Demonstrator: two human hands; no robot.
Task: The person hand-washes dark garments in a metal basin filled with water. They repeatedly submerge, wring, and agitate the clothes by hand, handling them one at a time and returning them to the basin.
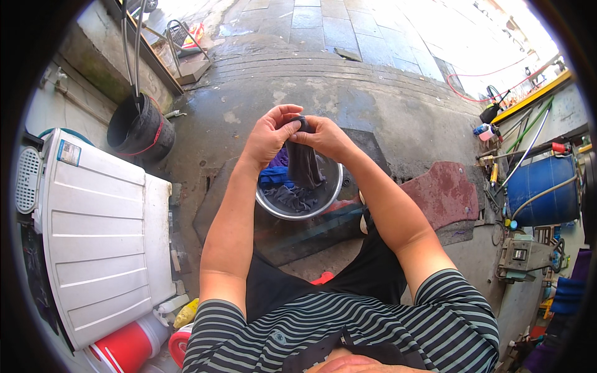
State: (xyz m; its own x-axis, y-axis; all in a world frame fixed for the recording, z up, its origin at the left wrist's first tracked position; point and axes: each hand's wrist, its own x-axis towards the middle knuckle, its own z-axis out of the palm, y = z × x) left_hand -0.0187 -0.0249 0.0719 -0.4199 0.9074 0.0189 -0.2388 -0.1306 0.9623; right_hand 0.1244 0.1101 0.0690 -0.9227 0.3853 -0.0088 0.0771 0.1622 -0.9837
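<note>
Both my hands meet above a round metal basin [298, 217]. A wet dark grey cloth [303, 163] hangs down from between them into the basin. My left hand [275, 130] pinches the cloth's bunched top with thumb and fingers. My right hand [322, 135] grips the same top edge from the other side. Below lie a blue cloth [276, 177], a purple cloth [280, 158] and a crumpled grey cloth [289, 198], in dark water. My forearms hide part of the ground on either side.
At left stands a white washing machine [102, 233], with a black bucket [140, 130] beyond it. Red floor mats [438, 191] lie right of the basin. A blue barrel [541, 191] and a bench vise [522, 256] are farther right. A red hose [459, 93] crosses the paving.
</note>
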